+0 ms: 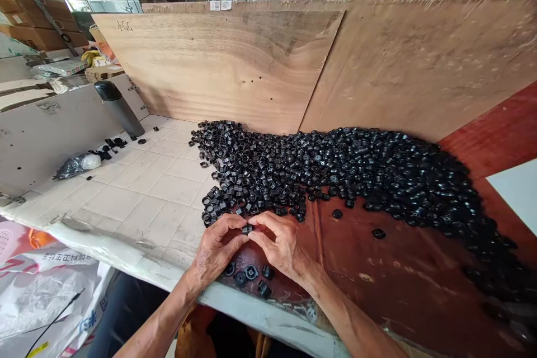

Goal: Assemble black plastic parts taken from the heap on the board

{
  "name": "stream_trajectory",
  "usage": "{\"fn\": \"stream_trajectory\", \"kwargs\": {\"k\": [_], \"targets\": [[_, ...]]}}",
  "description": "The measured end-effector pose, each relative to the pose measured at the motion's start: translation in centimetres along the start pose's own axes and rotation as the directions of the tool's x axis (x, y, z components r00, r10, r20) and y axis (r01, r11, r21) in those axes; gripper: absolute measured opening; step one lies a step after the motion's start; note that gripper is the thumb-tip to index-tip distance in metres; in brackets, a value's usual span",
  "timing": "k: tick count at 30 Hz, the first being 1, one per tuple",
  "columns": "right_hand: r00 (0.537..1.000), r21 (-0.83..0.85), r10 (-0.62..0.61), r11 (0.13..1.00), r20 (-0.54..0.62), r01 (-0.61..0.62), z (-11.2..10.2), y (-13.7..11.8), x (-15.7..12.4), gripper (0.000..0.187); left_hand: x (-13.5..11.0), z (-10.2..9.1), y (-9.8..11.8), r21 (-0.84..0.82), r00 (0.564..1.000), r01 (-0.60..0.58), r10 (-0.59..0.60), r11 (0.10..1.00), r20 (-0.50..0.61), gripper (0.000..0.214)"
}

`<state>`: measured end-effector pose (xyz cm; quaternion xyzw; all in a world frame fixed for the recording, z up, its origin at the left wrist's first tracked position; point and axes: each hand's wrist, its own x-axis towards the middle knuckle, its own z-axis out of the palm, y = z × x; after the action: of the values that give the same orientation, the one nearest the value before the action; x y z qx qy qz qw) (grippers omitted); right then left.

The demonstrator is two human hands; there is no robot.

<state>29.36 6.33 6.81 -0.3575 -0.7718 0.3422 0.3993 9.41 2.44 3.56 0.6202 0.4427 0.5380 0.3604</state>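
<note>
My left hand (218,249) and my right hand (282,245) meet at the near edge of the table, fingertips pinched together on one small black plastic part (248,229). Both hands are closed around it. Under my palms lie a few loose black parts (250,272). Just beyond my fingers begins a big heap of the same black plastic parts (335,170), which spreads across the table to the far right.
Plywood boards (235,61) stand upright behind the heap. A dark flask (118,106) leans at the left, with a crumpled plastic bag (78,164) and a few stray black parts near it. White tiled tabletop (138,190) lies left; printed sacks (46,291) sit below the edge.
</note>
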Motion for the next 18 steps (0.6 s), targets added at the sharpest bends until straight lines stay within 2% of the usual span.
{"fn": "stream_trajectory", "kwargs": {"k": [3, 9, 18], "targets": [[1.000, -0.015, 0.016, 1.000, 0.005, -0.016, 0.24, 0.15, -0.18, 0.008, -0.03, -0.11, -0.02, 0.051, 1.000, -0.027, 0.026, 0.998, 0.013, 0.018], [0.998, -0.006, 0.052, 0.999, 0.035, -0.052, 0.36, -0.15, -0.25, 0.010, -0.08, -0.10, -0.33, 0.043, 0.999, -0.037, 0.037, 0.998, 0.008, 0.018], [0.999, 0.026, -0.035, 0.999, 0.012, 0.035, 0.20, 0.01, 0.03, 0.016, 0.03, 0.04, -0.34, -0.086, 0.994, 0.106, -0.107, 0.991, 0.003, 0.016]]}}
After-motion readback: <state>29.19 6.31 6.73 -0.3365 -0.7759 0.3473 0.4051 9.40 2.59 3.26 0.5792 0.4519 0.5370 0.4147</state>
